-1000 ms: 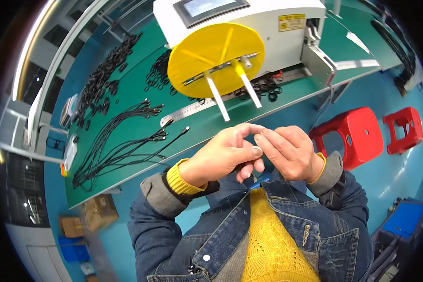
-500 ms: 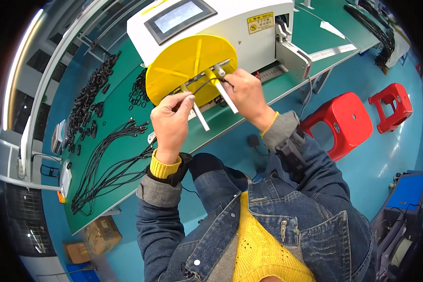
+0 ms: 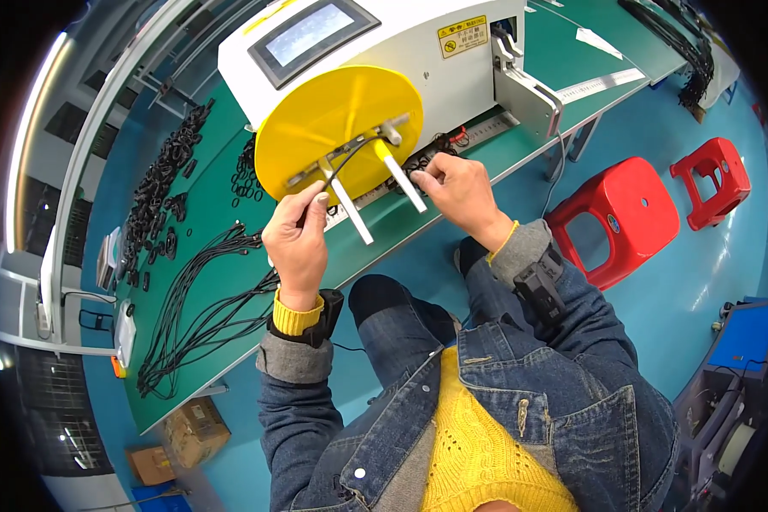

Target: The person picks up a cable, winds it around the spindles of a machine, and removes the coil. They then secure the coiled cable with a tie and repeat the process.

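My left hand [image 3: 296, 241] pinches a black cable [image 3: 346, 160] between thumb and fingers. From there the cable slants up across the yellow disc [image 3: 341, 128] toward the bar on its front. Two pale posts jut from the disc toward me: the left post [image 3: 352, 212] is close to my left fingertips, while the right post [image 3: 401, 179] is beside my right hand [image 3: 465, 196]. That hand's fingers are curled in with the thumb against them, and nothing shows in them. The disc is mounted on a white machine [image 3: 452, 81] with a screen [image 3: 313, 38].
A bundle of black cables [image 3: 183, 316] lies on the green table [image 3: 222, 200] to the left, near a heap of small black parts [image 3: 158, 192]. Some black rings [image 3: 246, 183] lie by the disc. At right on the floor are two red stools [image 3: 619, 222]. Cardboard boxes [image 3: 194, 431] sit below the table.
My right hand has drawn away from the bar on the disc, down and to the right. My left hand has shifted slightly left and down with the cable. The disc's face now looks blurred.
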`<action>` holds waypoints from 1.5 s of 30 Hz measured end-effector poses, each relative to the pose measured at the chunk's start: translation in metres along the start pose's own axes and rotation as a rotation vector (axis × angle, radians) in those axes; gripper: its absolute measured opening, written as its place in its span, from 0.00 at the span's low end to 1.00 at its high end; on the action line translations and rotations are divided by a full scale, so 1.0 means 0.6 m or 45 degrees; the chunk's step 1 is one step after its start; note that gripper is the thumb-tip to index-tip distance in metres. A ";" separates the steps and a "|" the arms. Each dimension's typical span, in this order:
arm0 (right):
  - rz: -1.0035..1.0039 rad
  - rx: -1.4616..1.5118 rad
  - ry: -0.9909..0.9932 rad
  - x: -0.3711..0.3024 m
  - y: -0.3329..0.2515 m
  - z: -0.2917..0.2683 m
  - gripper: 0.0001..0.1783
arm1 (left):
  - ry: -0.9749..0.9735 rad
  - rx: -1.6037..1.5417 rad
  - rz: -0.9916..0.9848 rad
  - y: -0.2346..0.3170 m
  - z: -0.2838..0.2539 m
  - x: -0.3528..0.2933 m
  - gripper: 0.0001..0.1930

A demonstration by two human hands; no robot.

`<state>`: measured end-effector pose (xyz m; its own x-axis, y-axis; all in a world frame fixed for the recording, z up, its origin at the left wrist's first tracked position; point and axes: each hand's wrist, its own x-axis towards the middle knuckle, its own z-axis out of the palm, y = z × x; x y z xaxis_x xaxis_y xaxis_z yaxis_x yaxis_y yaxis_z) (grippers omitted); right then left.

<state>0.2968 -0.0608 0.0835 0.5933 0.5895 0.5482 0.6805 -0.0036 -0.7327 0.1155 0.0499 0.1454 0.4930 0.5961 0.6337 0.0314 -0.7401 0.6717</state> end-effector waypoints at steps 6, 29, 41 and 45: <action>0.113 0.088 -0.096 -0.040 0.008 -0.018 0.12 | 0.089 0.292 0.314 0.022 -0.014 -0.002 0.09; 0.143 0.388 -0.290 -0.044 -0.049 -0.050 0.11 | 0.151 0.433 0.490 0.076 0.040 -0.023 0.10; -0.075 0.579 -0.259 0.000 -0.063 -0.039 0.08 | -0.148 0.844 0.753 0.127 0.077 0.017 0.09; -0.076 0.654 -0.314 -0.004 -0.058 -0.042 0.07 | -0.100 0.796 0.506 0.128 0.079 0.007 0.05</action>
<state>0.2826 -0.0822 0.1177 0.4008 0.7478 0.5293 0.3771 0.3919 -0.8392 0.1609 -0.0193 0.1816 0.6305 0.2396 0.7383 0.3150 -0.9483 0.0388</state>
